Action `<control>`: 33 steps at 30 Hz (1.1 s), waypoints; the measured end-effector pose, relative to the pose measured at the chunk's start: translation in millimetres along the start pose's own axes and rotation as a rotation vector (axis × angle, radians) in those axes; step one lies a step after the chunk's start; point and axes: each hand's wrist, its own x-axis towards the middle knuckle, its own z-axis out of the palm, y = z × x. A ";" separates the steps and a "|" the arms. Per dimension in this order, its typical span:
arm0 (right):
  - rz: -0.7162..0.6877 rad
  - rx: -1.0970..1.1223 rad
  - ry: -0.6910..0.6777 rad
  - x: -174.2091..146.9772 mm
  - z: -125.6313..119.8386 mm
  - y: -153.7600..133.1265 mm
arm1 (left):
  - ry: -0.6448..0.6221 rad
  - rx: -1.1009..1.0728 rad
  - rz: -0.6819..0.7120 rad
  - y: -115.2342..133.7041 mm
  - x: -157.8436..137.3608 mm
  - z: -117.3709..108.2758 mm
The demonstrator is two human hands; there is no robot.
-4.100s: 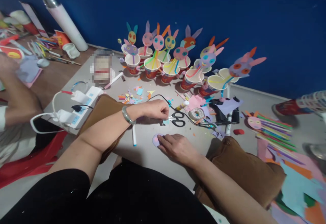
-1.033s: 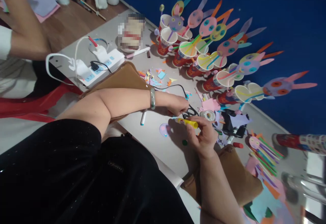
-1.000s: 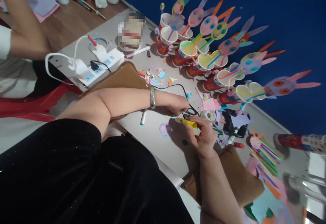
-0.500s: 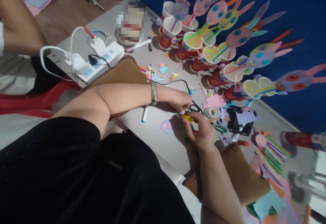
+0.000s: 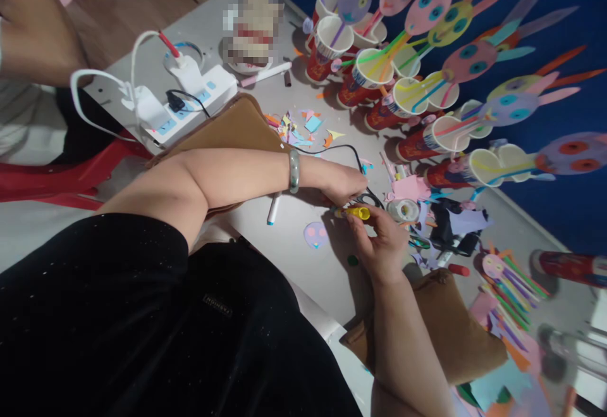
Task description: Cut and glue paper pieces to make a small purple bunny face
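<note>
Here the right hand (image 5: 382, 246) pinches a yellow glue stick (image 5: 355, 212), left hand (image 5: 344, 184) fingers curled at its tip; no label legible.

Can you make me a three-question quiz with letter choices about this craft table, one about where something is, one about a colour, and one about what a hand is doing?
1. Where does the purple paper face lie?
A. on the table, just left of the right hand
B. inside a paper cup
C. on the power strip

2. What colour is the glue stick?
A. red
B. yellow
C. black

3. What is the right hand doing?
A. lying flat and empty
B. holding scissors
C. gripping the glue stick

Answers:
1. A, the face lies flat on the grey tabletop beside that hand.
2. B, its tube shows bright yellow between the two hands.
3. C, its fingers are closed around the tube, while the left hand meets the tube's tip; the scissors lie on the table behind.
</note>
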 end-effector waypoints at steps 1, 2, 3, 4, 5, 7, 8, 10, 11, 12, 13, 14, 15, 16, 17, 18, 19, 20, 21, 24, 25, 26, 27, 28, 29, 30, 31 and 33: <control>0.000 -0.010 -0.001 0.6 0.1 -0.3 | 0.004 0.004 0.010 -0.1 0.0 0.1; -0.003 -0.022 -0.004 1.4 0.0 -0.4 | 0.007 0.008 0.020 -0.2 0.0 0.3; -0.010 -0.033 -0.008 2.2 -0.3 -0.4 | 0.008 0.013 0.029 -0.2 0.0 0.5; -0.018 -0.043 -0.013 3.0 -0.9 -0.3 | 0.007 0.019 0.036 -0.3 0.1 0.7; -0.024 -0.050 -0.020 3.7 -1.5 -0.3 | 0.006 0.023 0.045 -0.4 0.1 1.0; -0.022 -0.059 -0.033 4.8 -2.7 -0.4 | 0.005 0.026 0.057 -0.5 0.2 1.5; -0.016 -0.061 -0.041 5.0 -3.2 -0.6 | 0.003 0.027 0.057 -0.5 0.1 1.7; 0.001 -0.056 -0.053 4.3 -3.6 -1.2 | 0.001 0.030 0.054 -0.5 -0.4 1.4; 0.008 -0.048 -0.055 3.3 -3.6 -1.4 | 0.002 0.030 0.051 -0.5 -0.7 1.1; 0.015 -0.038 -0.049 1.9 -3.6 -1.3 | 0.004 0.026 0.046 -0.4 -1.2 0.6; 0.022 -0.026 -0.037 0.1 -3.5 -0.7 | 0.007 0.019 0.040 -0.2 -1.6 0.0; 0.031 -0.012 -0.014 -2.0 -3.6 0.5 | 0.006 0.007 0.030 -0.1 -1.9 -0.6; 0.040 0.000 0.018 -4.2 -3.7 2.3 | 0.001 -0.004 0.016 0.1 -2.0 -1.0; 0.050 0.008 0.060 -6.4 -3.9 4.6 | -0.009 -0.014 0.001 0.3 -2.0 -1.2; 0.061 0.013 0.106 -8.4 -4.1 7.3 | -0.023 -0.021 -0.011 0.4 -1.9 -1.2; 0.069 0.014 0.149 -10.0 -4.4 10.1 | -0.037 -0.026 -0.019 0.4 -1.5 -0.9; 0.072 0.011 0.182 -11.1 -4.6 12.6 | -0.049 -0.033 -0.020 0.3 -1.0 -0.2; 0.068 0.005 0.203 -11.7 -4.7 14.4 | -0.060 -0.042 -0.015 0.1 -0.4 0.6; 0.055 -0.001 0.205 -11.7 -4.8 15.3 | -0.065 -0.052 -0.006 -0.1 0.2 1.6; -0.028 -0.023 0.161 -9.0 -4.1 12.0 | -0.071 -0.066 -0.005 -0.5 1.6 3.9; -0.058 -0.036 0.144 -7.7 -3.7 9.5 | -0.068 -0.063 -0.007 -0.4 1.9 4.3; -0.086 -0.051 0.128 -6.2 -3.2 6.9 | -0.064 -0.058 -0.008 -0.3 2.0 4.5; -0.108 -0.070 0.110 -4.9 -2.7 4.4 | -0.059 -0.055 -0.003 -0.2 2.0 4.4; -0.122 -0.087 0.089 -3.7 -2.1 2.5 | -0.056 -0.053 0.007 -0.1 1.9 4.3; -0.131 -0.099 0.064 -2.7 -1.7 1.2 | -0.051 -0.052 0.020 -0.1 1.7 4.3; -0.137 -0.104 0.042 -1.9 -1.4 0.5 | -0.046 -0.053 0.032 -0.2 1.7 4.3; -0.143 -0.103 0.028 -1.3 -1.2 0.3 | -0.044 -0.055 0.042 -0.5 1.7 4.4; -0.149 -0.094 0.015 -0.6 -1.4 0.9 | -0.040 -0.053 0.055 -1.2 2.1 4.9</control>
